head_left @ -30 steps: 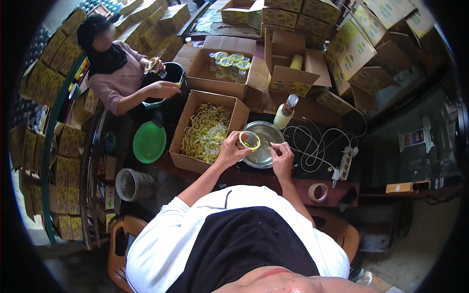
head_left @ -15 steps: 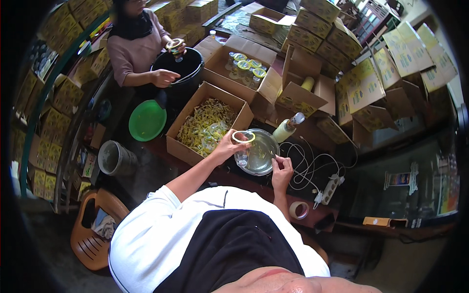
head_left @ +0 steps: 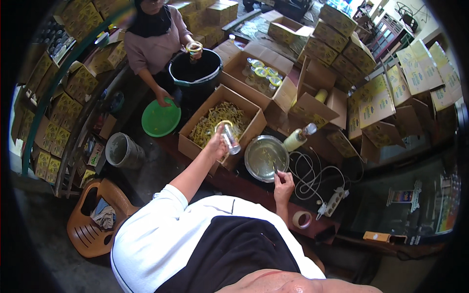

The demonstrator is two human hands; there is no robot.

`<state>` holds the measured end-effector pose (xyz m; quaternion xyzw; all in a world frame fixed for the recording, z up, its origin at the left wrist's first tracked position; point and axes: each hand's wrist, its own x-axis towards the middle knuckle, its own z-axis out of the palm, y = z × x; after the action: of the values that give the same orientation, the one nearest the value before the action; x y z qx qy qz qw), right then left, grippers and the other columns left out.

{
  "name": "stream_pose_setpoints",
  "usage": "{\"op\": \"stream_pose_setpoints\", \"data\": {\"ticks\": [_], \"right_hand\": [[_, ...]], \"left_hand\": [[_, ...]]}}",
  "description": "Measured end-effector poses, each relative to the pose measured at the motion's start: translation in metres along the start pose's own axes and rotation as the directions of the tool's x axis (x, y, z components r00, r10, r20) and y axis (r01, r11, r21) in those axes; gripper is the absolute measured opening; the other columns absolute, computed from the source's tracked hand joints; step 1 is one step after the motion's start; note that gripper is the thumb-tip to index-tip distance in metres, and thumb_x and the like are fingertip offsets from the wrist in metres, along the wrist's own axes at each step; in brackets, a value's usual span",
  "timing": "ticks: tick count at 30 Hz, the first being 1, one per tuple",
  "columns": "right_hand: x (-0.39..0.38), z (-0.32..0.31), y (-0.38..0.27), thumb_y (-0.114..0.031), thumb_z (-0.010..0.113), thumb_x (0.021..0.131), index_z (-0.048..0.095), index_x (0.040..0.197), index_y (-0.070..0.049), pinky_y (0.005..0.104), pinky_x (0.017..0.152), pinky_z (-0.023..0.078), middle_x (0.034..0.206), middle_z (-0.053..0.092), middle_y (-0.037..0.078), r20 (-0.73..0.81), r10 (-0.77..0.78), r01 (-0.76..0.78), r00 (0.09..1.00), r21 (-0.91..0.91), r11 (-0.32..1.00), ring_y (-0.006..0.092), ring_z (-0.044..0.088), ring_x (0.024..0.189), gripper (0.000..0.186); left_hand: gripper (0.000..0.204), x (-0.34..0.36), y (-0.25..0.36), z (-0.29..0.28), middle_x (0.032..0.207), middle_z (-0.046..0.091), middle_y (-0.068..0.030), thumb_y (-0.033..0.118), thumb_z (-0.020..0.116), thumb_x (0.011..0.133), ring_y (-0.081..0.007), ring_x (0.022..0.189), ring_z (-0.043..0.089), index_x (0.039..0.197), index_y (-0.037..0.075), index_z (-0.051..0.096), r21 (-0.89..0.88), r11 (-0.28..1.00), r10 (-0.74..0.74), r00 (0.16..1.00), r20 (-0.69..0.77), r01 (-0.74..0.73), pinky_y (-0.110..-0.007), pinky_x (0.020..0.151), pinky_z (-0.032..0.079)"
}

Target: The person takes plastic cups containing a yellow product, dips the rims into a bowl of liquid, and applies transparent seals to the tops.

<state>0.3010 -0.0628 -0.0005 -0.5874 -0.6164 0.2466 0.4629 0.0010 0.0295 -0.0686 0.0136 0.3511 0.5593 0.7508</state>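
My left hand (head_left: pixel 213 147) is closed around a clear plastic jar (head_left: pixel 231 140) with a yellow rim, tilted over the near side of an open cardboard box (head_left: pixel 255 118). Small yellowish pieces or packets (head_left: pixel 225 112) fill that box. To the right stands a round metal bowl (head_left: pixel 261 144) with a few yellowish bits in it. At its near rim, my right hand (head_left: pixel 284 187) pinches a thin dark object (head_left: pixel 275 167), too small to name. Just behind the bowl's right side is a pale bottle-shaped container (head_left: pixel 296 139) with a clear top.
A white cable and power strip (head_left: pixel 336 201) lie right of the bowl, near a tape roll (head_left: pixel 302 219). Another box (head_left: pixel 234 68) holds several yellow-lidded jars. Across from me a person (head_left: pixel 155 44) holds a jar over a black bucket (head_left: pixel 218 73), beside a green basin (head_left: pixel 161 119).
My left hand has carried the jar from above the metal bowl leftward to the box of pieces. My right hand stays at the bowl. The other person's free hand has lowered toward the green basin.
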Motion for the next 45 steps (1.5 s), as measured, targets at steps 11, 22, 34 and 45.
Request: {"op": "stream_pose_setpoints", "data": {"ticks": [11,22,34,45], "right_hand": [[-0.014,0.014,0.01,0.004,0.07,0.076,0.07,0.089,0.0,0.0323,0.062,0.048,0.081,0.06,0.009,0.026,0.037,-0.037,0.999,0.02,0.999,0.0192,0.061,0.067,0.014],[-0.02,0.016,-0.002,-0.001,0.072,0.077,0.069,0.09,-0.001,0.0332,0.065,0.049,0.082,0.061,0.01,-0.058,0.053,-0.058,0.997,-0.086,0.995,0.0219,0.062,0.07,0.013],[-0.028,0.056,-0.038,0.001,0.072,0.078,0.07,0.091,-0.001,0.0333,0.066,0.05,0.083,0.062,0.01,-0.128,0.069,-0.078,0.989,-0.068,0.995,0.0221,0.063,0.071,0.013],[-0.113,0.011,-0.011,-0.003,0.072,0.079,0.069,0.09,-0.002,0.0384,0.07,0.049,0.083,0.063,0.011,-0.475,0.269,-0.376,0.838,-0.145,0.915,0.0268,0.062,0.075,0.012]], "left_hand": [[0.068,-0.027,-0.01,0.011,0.091,0.062,-0.0182,0.059,0.045,0.093,-0.029,0.077,0.066,0.11,-0.006,0.053,0.179,0.974,-0.127,0.99,-0.063,0.137,-0.04,0.07,0.06],[0.051,-0.026,0.039,0.018,0.099,0.061,-0.017,0.05,0.063,0.088,-0.0271,0.082,0.067,0.121,0.012,0.053,0.283,0.957,-0.042,0.995,-0.092,0.067,-0.038,0.07,0.06],[0.044,-0.011,0.075,0.033,0.1,0.06,-0.0149,0.028,0.064,0.084,-0.0213,0.077,0.062,0.118,0.012,0.042,0.496,0.86,-0.153,0.988,0.021,0.123,-0.038,0.069,0.058],[0.047,0.066,0.018,0.243,0.097,0.067,-0.0136,0.029,0.079,0.07,-0.0319,0.091,0.066,0.109,0.008,0.064,0.664,-0.274,-0.011,0.692,0.722,-0.696,-0.043,0.081,0.052]]}}
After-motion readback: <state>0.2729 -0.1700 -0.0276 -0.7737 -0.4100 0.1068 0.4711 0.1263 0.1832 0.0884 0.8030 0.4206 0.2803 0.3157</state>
